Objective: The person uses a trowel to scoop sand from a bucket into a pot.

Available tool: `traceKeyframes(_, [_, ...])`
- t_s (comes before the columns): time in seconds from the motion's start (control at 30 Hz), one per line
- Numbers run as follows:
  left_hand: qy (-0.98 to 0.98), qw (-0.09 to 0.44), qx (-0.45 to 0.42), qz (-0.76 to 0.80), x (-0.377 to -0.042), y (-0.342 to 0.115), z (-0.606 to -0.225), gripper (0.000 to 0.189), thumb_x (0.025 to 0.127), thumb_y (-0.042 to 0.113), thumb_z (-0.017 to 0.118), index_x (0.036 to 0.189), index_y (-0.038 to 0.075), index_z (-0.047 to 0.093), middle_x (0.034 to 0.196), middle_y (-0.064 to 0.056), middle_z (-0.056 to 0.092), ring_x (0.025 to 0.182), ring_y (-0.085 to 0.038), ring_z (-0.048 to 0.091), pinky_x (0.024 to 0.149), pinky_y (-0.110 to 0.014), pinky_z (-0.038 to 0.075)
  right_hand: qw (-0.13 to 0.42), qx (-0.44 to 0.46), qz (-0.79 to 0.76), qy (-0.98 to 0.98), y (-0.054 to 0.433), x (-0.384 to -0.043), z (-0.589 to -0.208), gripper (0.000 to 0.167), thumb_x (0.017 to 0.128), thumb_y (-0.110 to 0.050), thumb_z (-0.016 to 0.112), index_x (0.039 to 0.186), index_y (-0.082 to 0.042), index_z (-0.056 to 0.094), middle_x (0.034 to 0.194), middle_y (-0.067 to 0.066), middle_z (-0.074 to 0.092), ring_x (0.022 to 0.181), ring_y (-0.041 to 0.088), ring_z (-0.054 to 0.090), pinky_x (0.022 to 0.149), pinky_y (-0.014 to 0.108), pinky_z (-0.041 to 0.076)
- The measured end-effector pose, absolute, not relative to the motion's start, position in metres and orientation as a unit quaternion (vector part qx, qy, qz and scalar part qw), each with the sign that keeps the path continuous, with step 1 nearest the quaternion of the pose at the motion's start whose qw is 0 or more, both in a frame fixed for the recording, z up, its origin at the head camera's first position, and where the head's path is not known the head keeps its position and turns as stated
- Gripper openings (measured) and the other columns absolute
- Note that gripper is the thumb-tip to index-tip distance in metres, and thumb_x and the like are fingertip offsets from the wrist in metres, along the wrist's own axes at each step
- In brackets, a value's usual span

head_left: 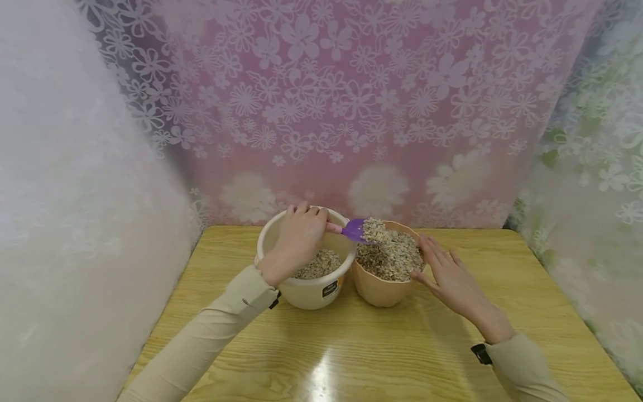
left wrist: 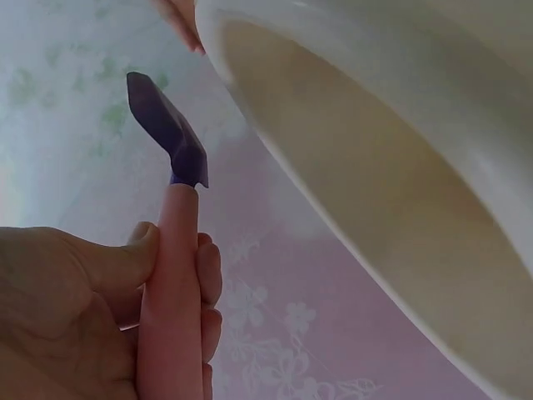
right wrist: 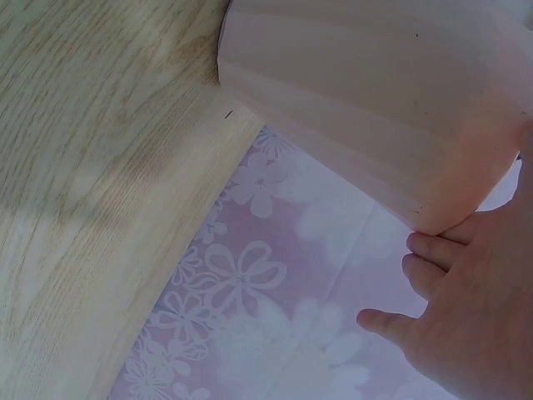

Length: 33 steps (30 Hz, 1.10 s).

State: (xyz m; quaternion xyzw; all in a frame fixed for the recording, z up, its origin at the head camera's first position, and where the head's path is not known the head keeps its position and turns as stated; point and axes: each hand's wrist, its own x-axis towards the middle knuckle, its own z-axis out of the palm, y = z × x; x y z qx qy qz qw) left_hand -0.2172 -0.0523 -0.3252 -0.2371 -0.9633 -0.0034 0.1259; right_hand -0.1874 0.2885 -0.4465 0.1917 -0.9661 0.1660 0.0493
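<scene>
Because the white bucket stood upright just left of the peach pot, both on the bench, the reach from one mouth to the other was short, I judged. Loose grains lay low inside the bucket, so its rim rose well above them. Over that rim my left grip pinched the scoop by its pink handle, thumb on one side and fingers curled round the other, which seemed meant to stop the blade rolling. The purple blade pointed rightward to the pot, bearing a pile over its mouth; whether it touched the heap beneath, I could not tell. That heap nearly reached the pot's rim, so spilling over the edge seemed a risk. On the far right, my right grip was spread, fairly straight fingers against the outer wall and clutching nothing, probably bracing the pot against sliding or tipping. Its thumb tip lay by the near rim.
</scene>
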Motion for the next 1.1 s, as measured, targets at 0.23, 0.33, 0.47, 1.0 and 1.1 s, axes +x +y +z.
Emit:
traceKeyframes(0.23, [-0.957,0.108,-0.263,0.064,-0.229,-0.021,-0.324,0.017,0.099,0.018,0.065,0.114,0.013,0.069,0.107,-0.003,0.072,0.101,-0.022,0.052,0.09,-0.037,0.037,0.052,0.187,0.168,-0.966,0.288,-0.188,-0.448,0.089,0.102,-0.051,0.053,0.163,-0.009,0.004,0.168,0.019,0.013,0.154,0.039,0.014,0.119,0.064,0.01])
traceKeyframes(0.33, [-0.954,0.093,-0.267,0.099,-0.236,-0.008,-0.322,0.015,0.101,0.03,0.063,0.104,0.018,0.071,0.099,0.002,0.07,0.096,-0.019,0.05,0.086,-0.034,0.035,0.049,0.185,0.172,-0.966,0.288,-0.188,-0.448,0.089,0.103,-0.051,0.053,0.163,-0.011,0.003,0.168,0.019,0.012,0.154,0.038,0.013,0.119,0.063,0.009])
traceKeyframes(0.47, [-0.951,0.066,-0.273,0.131,-0.243,0.011,-0.318,0.024,0.102,0.044,0.058,0.098,0.026,0.073,0.095,0.006,0.069,0.092,-0.018,0.046,0.082,-0.033,0.03,0.049,0.185,0.178,-0.965,0.288,-0.188,-0.448,0.089,0.103,-0.05,0.053,0.163,-0.011,0.001,0.168,0.019,0.011,0.154,0.038,0.013,0.12,0.062,0.008])
traceKeyframes(1.0, [-0.93,0.07,-0.29,0.213,-0.246,0.036,-0.308,0.011,0.106,0.027,0.052,0.1,0.025,0.062,0.086,0.01,0.06,0.081,-0.014,0.034,0.078,-0.031,0.022,0.048,0.186,0.195,-0.962,0.288,-0.187,-0.448,0.088,0.103,-0.048,0.055,0.164,-0.011,0.003,0.168,0.02,0.013,0.154,0.039,0.013,0.119,0.065,0.009])
traceKeyframes(1.1, [-0.932,0.062,-0.283,0.219,-0.244,0.034,-0.307,0.012,0.105,0.029,0.053,0.107,0.026,0.065,0.092,0.009,0.065,0.082,-0.014,0.038,0.078,-0.031,0.025,0.044,0.185,0.195,-0.962,0.287,-0.187,-0.448,0.088,0.103,-0.048,0.054,0.164,-0.011,0.003,0.168,0.019,0.012,0.154,0.038,0.012,0.119,0.064,0.008])
